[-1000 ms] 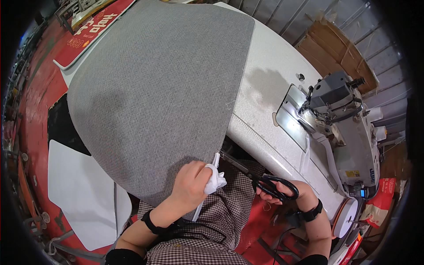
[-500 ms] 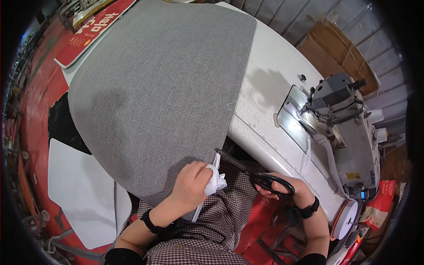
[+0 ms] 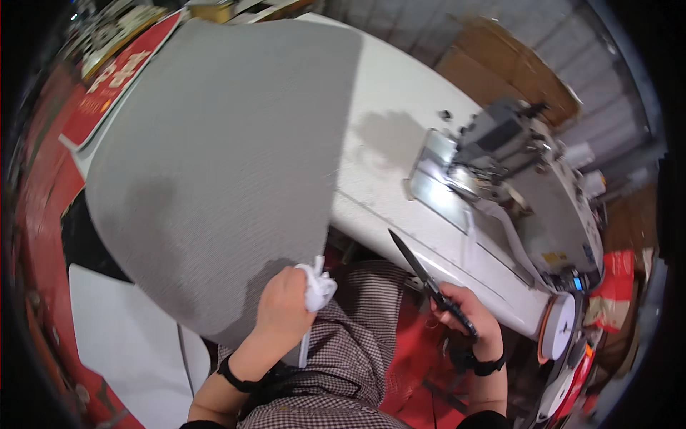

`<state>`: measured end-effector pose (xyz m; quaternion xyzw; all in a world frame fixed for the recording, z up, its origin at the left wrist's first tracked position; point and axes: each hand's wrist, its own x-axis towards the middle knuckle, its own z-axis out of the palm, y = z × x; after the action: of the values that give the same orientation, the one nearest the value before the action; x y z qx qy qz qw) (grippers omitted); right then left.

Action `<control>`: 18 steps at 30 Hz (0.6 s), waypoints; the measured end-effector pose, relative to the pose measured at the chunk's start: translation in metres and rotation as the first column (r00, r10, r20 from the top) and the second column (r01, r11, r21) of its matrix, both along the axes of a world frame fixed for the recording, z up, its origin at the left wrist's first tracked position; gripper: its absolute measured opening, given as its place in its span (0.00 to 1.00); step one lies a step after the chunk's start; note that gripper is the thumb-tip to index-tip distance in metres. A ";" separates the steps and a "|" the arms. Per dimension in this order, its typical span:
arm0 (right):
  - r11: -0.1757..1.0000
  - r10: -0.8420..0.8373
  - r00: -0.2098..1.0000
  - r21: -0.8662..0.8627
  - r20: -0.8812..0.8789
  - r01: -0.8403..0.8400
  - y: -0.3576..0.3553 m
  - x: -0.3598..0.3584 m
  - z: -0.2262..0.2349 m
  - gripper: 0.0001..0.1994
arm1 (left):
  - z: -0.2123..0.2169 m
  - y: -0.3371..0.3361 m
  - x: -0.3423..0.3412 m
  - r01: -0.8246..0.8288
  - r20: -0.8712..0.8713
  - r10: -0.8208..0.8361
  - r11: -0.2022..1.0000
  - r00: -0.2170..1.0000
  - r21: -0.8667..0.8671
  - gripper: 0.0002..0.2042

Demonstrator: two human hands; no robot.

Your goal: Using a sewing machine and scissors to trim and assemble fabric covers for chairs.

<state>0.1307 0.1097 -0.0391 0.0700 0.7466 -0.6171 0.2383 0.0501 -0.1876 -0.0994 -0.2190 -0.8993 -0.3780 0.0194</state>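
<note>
A large grey fabric piece (image 3: pixel 229 143) spreads across the table and hangs toward my lap. At its near right edge, my left hand (image 3: pixel 283 306) is closed around a bunched white strip (image 3: pixel 319 286), whose tail shows below the fist. To the right, black scissors (image 3: pixel 418 268) are in my right hand (image 3: pixel 464 314), apart from the fabric and tilted with the tip toward the far left. Their blades lie together. My fingers wrap round the handles.
A sewing machine (image 3: pixel 514 164) with a lit needle plate stands on the white table (image 3: pixel 379 207) at the right. A tape reel (image 3: pixel 559 327) sits at the near right corner. White panels (image 3: pixel 121 336) lie at the lower left, a red printed board (image 3: pixel 118 86) at the far left.
My right hand has drawn the scissors away from the white strip, and their blades have turned. My left hand still holds the strip. The whole view has shifted.
</note>
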 end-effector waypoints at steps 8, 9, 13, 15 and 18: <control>0.538 -0.678 0.708 0.522 -0.197 0.661 0.024 0.105 0.007 0.10 | 0.027 0.005 -0.011 0.039 0.084 -0.020 0.972 0.996 -0.230 0.12; 0.427 -0.680 0.675 0.594 -0.286 0.682 0.028 0.110 0.003 0.09 | 0.029 0.006 -0.012 0.049 0.089 -0.029 0.969 0.996 -0.240 0.12; 0.134 -0.490 0.757 0.821 -0.432 0.555 0.055 0.110 -0.017 0.19 | 0.040 0.007 -0.011 0.066 0.110 -0.036 0.956 0.993 -0.285 0.10; 0.126 -0.489 0.750 0.815 -0.445 0.566 0.067 0.101 -0.028 0.21 | 0.048 0.004 -0.007 0.114 0.085 -0.094 0.956 0.992 -0.272 0.10; 0.110 -0.366 0.737 0.760 -0.568 0.641 0.080 0.082 -0.042 0.23 | 0.060 -0.005 0.001 0.214 0.131 -0.182 0.930 0.974 -0.299 0.12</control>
<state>0.2122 0.1901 -0.0814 0.3693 0.9070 -0.1163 -0.1656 0.0511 -0.1929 -0.0393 -0.2895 -0.9207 -0.2421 -0.0992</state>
